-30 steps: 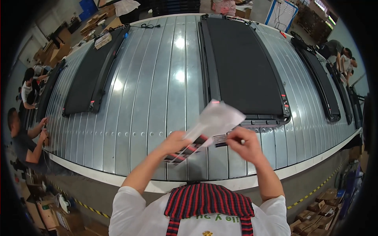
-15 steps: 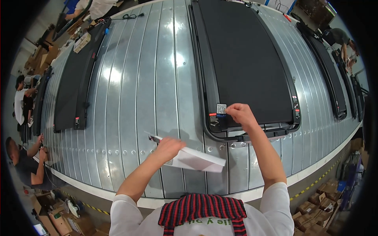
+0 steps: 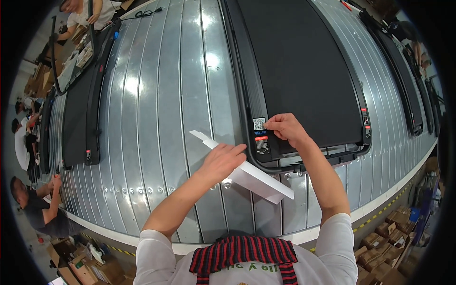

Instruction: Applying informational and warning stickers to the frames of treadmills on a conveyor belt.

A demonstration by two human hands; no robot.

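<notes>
A black walking-pad treadmill [image 3: 308, 80] lies flat in front of me, with its rounded frame corner nearest my hands. My right hand [image 3: 285, 129] is pinched at the right edge of a square black-and-white code sticker [image 3: 259, 123], which is at the near left corner of the side rail. Just below that sticker is a red, white and black warning label [image 3: 261, 144]. My left hand [image 3: 223, 160] is closed on a long folded white sheet [image 3: 261, 183], held over the bench beside the frame corner.
The bench [image 3: 147, 142] is topped with ribbed metal panels. Another black treadmill [image 3: 80, 123] lies left and more [image 3: 394, 71] lie right. People work at the left and far right. Cardboard boxes [image 3: 375, 251] stand on the floor at lower right. A black cable [image 3: 148, 13] lies far off.
My left hand has moved up and right with the white sheet, closer to the frame corner. The sticker now sits squarely above the warning label. At far left, a person has raised a black frame.
</notes>
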